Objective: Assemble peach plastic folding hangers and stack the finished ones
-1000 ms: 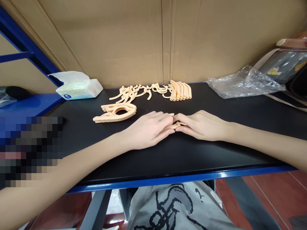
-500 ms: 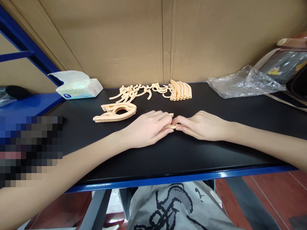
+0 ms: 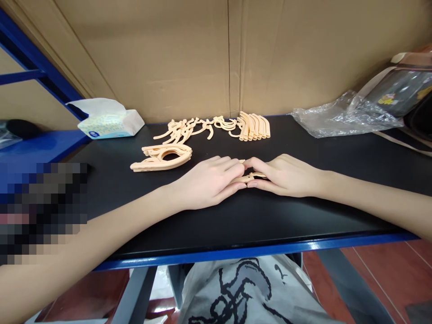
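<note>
My left hand [image 3: 212, 182] is closed around a beige plastic folding hanger [image 3: 242, 179], low over the black tabletop. Most of the hanger is hidden under the palm; only its right end shows. My right hand [image 3: 288, 176] meets it from the right, thumb and forefinger pinching that end. A thin beige piece, seemingly the hanger's hook [image 3: 258, 174], shows between those fingers. Left of my hands lies a small stack of folded hangers [image 3: 162, 158]. Behind are a loose pile of beige hooks [image 3: 182, 130] and a row of curved hanger arms [image 3: 254, 126].
A tissue pack [image 3: 110, 122] stands at the back left. Crumpled clear plastic [image 3: 340, 118] and a bag [image 3: 398, 92] lie at the back right. Cardboard [image 3: 151, 58] walls off the rear, and a blue edge [image 3: 256, 253] runs along the table's front.
The right fingers have shifted slightly and spread a little, so a thin beige piece now shows between them. My left hand keeps its hold almost unmoved.
</note>
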The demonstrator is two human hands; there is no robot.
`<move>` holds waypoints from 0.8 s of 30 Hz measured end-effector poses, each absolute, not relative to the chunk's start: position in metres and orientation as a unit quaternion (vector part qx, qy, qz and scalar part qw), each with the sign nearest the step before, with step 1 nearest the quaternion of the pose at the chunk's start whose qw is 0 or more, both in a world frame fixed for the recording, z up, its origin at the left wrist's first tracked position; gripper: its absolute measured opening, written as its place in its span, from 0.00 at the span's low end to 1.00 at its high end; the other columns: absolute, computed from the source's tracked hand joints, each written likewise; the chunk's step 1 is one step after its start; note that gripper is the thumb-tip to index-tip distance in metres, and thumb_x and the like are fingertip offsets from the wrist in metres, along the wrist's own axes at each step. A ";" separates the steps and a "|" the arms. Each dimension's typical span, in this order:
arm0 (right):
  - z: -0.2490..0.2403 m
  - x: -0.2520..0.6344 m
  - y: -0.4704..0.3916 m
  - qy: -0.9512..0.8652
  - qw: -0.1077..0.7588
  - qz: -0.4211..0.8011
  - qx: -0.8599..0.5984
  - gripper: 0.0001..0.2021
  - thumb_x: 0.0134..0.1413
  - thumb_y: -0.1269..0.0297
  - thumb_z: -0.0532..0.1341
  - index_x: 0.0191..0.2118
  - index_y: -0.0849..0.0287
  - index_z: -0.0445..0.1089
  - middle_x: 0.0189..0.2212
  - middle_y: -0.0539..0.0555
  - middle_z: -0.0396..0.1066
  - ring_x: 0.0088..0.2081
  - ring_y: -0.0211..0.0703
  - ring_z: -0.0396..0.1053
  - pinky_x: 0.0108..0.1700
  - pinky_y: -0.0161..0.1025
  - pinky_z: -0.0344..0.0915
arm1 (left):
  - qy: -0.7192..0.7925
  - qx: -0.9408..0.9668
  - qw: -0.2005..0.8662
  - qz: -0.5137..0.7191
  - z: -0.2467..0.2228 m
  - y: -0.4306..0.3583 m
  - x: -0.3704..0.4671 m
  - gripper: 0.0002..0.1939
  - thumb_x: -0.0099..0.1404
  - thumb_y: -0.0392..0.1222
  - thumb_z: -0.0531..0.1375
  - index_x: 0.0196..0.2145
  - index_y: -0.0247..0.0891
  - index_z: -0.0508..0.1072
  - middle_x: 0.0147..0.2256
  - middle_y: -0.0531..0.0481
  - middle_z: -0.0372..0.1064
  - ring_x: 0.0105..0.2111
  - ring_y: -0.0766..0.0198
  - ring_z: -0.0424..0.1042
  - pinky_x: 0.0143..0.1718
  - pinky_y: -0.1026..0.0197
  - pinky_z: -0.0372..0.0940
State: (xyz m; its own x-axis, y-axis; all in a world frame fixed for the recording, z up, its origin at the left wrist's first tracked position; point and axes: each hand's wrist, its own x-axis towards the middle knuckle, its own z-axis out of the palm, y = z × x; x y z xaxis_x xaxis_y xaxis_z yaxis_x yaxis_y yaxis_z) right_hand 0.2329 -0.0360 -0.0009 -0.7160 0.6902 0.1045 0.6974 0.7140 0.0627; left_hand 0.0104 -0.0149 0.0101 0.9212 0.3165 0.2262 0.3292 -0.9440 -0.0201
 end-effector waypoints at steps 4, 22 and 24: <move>-0.001 0.233 -0.036 -0.925 0.036 -0.053 -0.375 0.20 0.66 0.51 0.41 0.50 0.62 0.56 0.30 0.56 0.75 0.25 0.44 0.71 0.25 0.35 0.51 | -0.161 -0.980 0.036 -0.114 0.010 -0.014 0.009 0.10 0.71 0.43 0.46 0.36 0.36 0.62 0.37 0.47 0.66 0.34 0.61 0.64 0.35 0.60 0.56; 0.000 0.232 -0.037 -0.922 0.034 -0.037 -0.384 0.21 0.66 0.52 0.41 0.52 0.63 0.55 0.29 0.56 0.76 0.24 0.46 0.72 0.24 0.36 0.53 | -0.165 -0.979 0.024 -0.117 0.010 -0.015 0.010 0.10 0.72 0.43 0.46 0.34 0.37 0.61 0.35 0.48 0.66 0.32 0.62 0.63 0.34 0.61 0.56; 0.000 0.231 -0.038 -0.922 0.027 -0.039 -0.385 0.20 0.66 0.52 0.41 0.52 0.63 0.55 0.29 0.55 0.76 0.24 0.46 0.72 0.23 0.36 0.52 | -0.164 -0.979 0.021 -0.115 0.011 -0.015 0.010 0.10 0.72 0.43 0.46 0.34 0.37 0.61 0.35 0.48 0.66 0.32 0.62 0.63 0.34 0.61 0.56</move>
State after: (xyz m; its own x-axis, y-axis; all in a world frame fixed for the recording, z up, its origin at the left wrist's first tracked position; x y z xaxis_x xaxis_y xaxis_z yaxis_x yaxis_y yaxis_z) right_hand 0.2315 -0.0377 0.0003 -0.7019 0.7078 0.0793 0.7120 0.7002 0.0523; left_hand 0.0103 -0.0153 0.0106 0.9194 0.3171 0.2327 0.3269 -0.9450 -0.0039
